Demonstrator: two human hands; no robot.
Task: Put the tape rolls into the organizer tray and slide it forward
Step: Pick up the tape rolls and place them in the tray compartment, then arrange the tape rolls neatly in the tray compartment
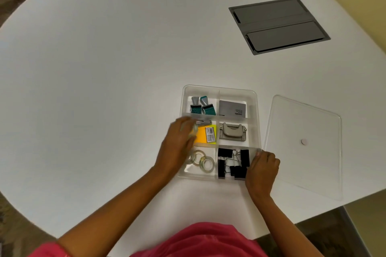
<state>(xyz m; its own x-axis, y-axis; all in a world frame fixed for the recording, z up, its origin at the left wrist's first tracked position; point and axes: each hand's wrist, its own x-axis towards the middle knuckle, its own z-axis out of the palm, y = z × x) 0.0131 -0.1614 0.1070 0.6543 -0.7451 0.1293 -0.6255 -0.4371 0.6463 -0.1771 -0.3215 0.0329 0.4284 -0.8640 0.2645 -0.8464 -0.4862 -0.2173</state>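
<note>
Clear tape rolls, a small heap of transparent rings with pale cores, lying in the near-left compartment of a clear plastic six-compartment organizer tray, itself resting on a white rounded tabletop. Another clear tape roll, blurred, caught in the grip of the left hand, fingers curled round it, held over the tray's left edge at the middle-left compartment. In that same compartment: a yellow and orange sticky-note pad with a barcode label, and a silver stapler along its far side. Far-left compartment: two teal and grey rubber stamps. Far-right compartment: a grey box printed with dark lettering. Middle-right compartment: a beige hole punch. Near-right compartment: black binder clips with wire handles, piled together. Right hand at the tray's near-right corner, thumb laid on the rim, remaining fingers bent down the outer wall, steadying it. Just right of the tray, flat on the tabletop: a clear square plastic lid with a small round knob at its centre. Well apart, farther back on the right: a grey rectangular cable hatch set flush into the tabletop. At the bottom edge, a pink shirt.
</note>
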